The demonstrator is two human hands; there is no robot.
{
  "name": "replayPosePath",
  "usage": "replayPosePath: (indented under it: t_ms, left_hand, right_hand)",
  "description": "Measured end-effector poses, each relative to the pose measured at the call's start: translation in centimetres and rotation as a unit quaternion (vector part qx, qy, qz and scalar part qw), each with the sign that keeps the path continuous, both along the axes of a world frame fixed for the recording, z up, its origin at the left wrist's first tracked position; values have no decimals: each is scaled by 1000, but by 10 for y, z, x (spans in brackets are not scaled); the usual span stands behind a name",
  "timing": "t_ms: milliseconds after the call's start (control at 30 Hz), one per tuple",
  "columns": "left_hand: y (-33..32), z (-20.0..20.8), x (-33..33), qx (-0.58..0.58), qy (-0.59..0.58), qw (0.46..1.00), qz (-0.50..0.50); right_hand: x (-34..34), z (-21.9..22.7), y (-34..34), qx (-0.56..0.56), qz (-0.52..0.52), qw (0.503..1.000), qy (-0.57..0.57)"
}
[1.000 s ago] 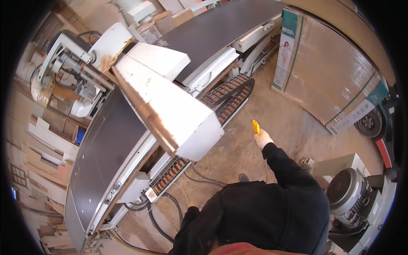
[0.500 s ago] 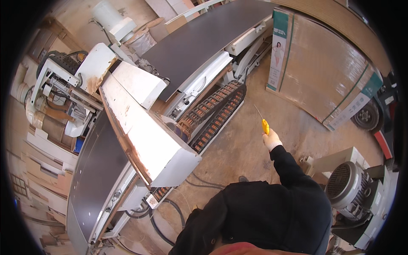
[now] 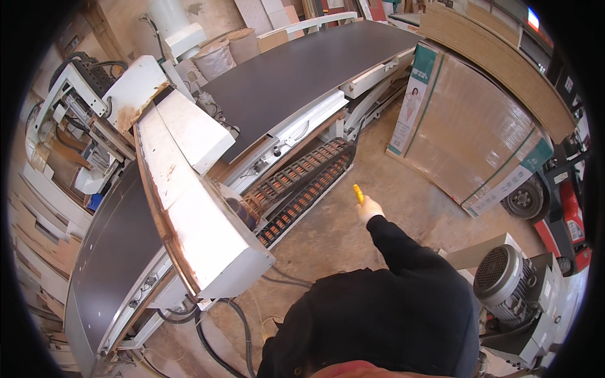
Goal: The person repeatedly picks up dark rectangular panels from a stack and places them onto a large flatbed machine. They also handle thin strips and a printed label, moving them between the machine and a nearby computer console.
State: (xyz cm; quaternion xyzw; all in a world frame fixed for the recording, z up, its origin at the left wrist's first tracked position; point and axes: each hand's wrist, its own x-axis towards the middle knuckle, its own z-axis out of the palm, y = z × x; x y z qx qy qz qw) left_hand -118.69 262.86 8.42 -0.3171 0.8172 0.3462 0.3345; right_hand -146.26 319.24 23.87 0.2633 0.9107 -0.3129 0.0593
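Observation:
My right hand [image 3: 368,209], in a pale glove, reaches forward over the floor. It is closed round a yellow-handled tool [image 3: 358,193], whose handle points up and away from me. A thin shaft or blade showed on this tool earlier; now I cannot make it out against the floor. On the left, a pale sliver beside my black sleeve looks like part of my left hand [image 3: 269,340], its fingers hidden. Closest ahead of the right hand is the cable chain [image 3: 309,189], part of the large machine, and the two stay apart.
A white machine beam [image 3: 201,227] crosses a long dark table [image 3: 302,69] on my left. Ahead right stands a wrapped carton stack [image 3: 472,126] under boards [image 3: 498,57], with a red wheeled vehicle [image 3: 570,217] beyond. An electric motor [image 3: 504,280] sits right; cables [image 3: 236,331] lie on the floor.
The view has shifted, bringing more of the red vehicle in. My right hand, still holding the yellow-handled tool, appears farther left in the picture, and the tool's thin shaft no longer shows.

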Motion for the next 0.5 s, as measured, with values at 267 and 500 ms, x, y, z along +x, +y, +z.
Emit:
replayPosePath:
  t_ms: [267,500]
  left_hand:
    - [86,-36,-31,73,14,995,63]
    - [143,-55,-50,128,50,968,211]
  right_hand:
    - [-87,-19,-15,-34,126,991,4]
    - [-180,-54,7,-43,177,983,-37]
